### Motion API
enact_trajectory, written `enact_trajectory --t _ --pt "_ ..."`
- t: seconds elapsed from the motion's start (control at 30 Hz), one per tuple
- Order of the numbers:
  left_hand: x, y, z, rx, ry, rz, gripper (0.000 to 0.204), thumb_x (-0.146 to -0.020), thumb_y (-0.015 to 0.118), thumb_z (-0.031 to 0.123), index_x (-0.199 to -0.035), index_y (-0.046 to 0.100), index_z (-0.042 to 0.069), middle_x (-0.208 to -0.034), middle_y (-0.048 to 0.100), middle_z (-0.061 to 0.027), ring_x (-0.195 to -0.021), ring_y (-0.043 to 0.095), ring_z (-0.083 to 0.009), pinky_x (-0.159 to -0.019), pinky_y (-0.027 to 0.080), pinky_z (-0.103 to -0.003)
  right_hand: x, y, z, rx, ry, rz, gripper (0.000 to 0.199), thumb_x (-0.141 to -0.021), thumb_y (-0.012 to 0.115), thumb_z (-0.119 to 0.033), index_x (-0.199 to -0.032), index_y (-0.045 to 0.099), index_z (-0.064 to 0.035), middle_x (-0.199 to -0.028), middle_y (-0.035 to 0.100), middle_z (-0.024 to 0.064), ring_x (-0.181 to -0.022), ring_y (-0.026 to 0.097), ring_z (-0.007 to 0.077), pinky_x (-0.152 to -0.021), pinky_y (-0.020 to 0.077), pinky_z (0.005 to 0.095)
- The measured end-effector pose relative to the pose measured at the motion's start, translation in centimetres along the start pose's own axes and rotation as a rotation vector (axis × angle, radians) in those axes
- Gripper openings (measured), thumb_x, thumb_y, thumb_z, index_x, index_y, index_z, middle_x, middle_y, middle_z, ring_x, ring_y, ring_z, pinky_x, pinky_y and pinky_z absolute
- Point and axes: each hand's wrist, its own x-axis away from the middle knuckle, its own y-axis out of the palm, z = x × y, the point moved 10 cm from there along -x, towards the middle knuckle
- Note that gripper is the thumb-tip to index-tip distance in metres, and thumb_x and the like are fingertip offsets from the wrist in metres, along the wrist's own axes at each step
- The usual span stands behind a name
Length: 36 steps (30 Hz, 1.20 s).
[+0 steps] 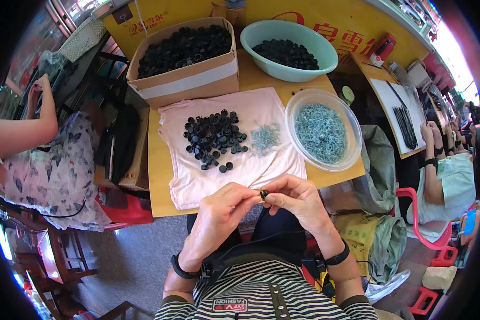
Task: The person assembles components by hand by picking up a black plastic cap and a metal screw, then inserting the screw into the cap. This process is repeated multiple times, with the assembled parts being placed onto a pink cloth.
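My left hand (221,212) and my right hand (300,205) meet just off the near edge of the pink cloth, fingertips pinched together on a small black cap (263,194). Something pale or brassy shows at the cap, too small to make out. Beyond my hands, a heap of loose black caps (213,133) lies on the pink cloth (210,184). To the right of that heap is a little pile of thin silvery-blue metal pieces (265,138). More of the same pieces fill a clear round tub (358,146) at the table's right side.
An open cardboard box (197,88) of black caps stands at the back left of the wooden table (330,178). Beside it is a mint-green basin (325,48) with more caps. People sit at left and right; sacks (378,165) and a pink-red chair (418,218) stand on the right.
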Motion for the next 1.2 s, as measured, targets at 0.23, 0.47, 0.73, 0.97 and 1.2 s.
enact_trajectory --t 0.23,0.47,0.73,0.97,1.2 --pt "0.0 2.5 -5.6 0.403 -0.393 0.053 0.010 -0.086 0.064 0.001 -0.096 0.067 -0.001 -0.085 0.065 -0.0094 -0.075 0.063 -0.0146 -0.063 0.049 -0.025 -1.4 -2.2 1.2 -0.121 -0.028 0.116 0.016 -0.086 0.067 -0.002 -0.100 0.061 0.0024 -0.091 0.067 0.0090 -0.079 0.065 0.0137 -0.071 0.0544 0.0250" --pt "-3.6 1.4 -6.8 0.241 -0.257 0.006 0.021 -0.084 0.066 0.001 -0.106 0.066 0.000 -0.094 0.065 -0.0107 -0.078 0.062 -0.0156 -0.067 0.050 -0.026 -3.9 -3.8 1.2 -0.168 -0.013 0.121 0.018 -0.086 0.066 -0.001 -0.104 0.060 0.0026 -0.098 0.064 0.0084 -0.083 0.063 0.0118 -0.076 0.0553 0.0255" --pt "-9.5 -1.0 -8.6 -0.430 -0.072 0.088 0.030 -0.077 0.071 0.007 -0.106 0.066 0.004 -0.099 0.059 -0.0089 -0.092 0.053 -0.0278 -0.079 0.045 -0.037 -5.4 -4.2 0.1 -0.064 -0.052 0.167 0.020 -0.084 0.067 0.002 -0.103 0.060 0.0037 -0.095 0.061 0.0060 -0.084 0.060 0.0098 -0.073 0.0560 0.0231" --pt "-10.3 0.3 -10.3 -0.477 -0.101 0.040 0.022 -0.075 0.071 0.008 -0.096 0.066 0.004 -0.096 0.055 -0.0074 -0.088 0.052 -0.0269 -0.078 0.043 -0.038 -5.7 -4.2 0.4 0.048 -0.015 0.137 0.020 -0.083 0.066 0.003 -0.102 0.059 0.0028 -0.094 0.060 0.0071 -0.082 0.060 0.0097 -0.072 0.0573 0.0245" --pt "-9.9 -0.1 -8.6 -0.581 0.018 0.050 0.019 -0.073 0.073 0.009 -0.091 0.067 0.005 -0.093 0.057 -0.0043 -0.087 0.053 -0.0230 -0.074 0.040 -0.035 -5.7 -4.4 0.4 0.034 -0.038 0.150 0.018 -0.084 0.067 -0.001 -0.101 0.062 0.0026 -0.093 0.063 0.0048 -0.082 0.061 0.0082 -0.069 0.0557 0.0222"
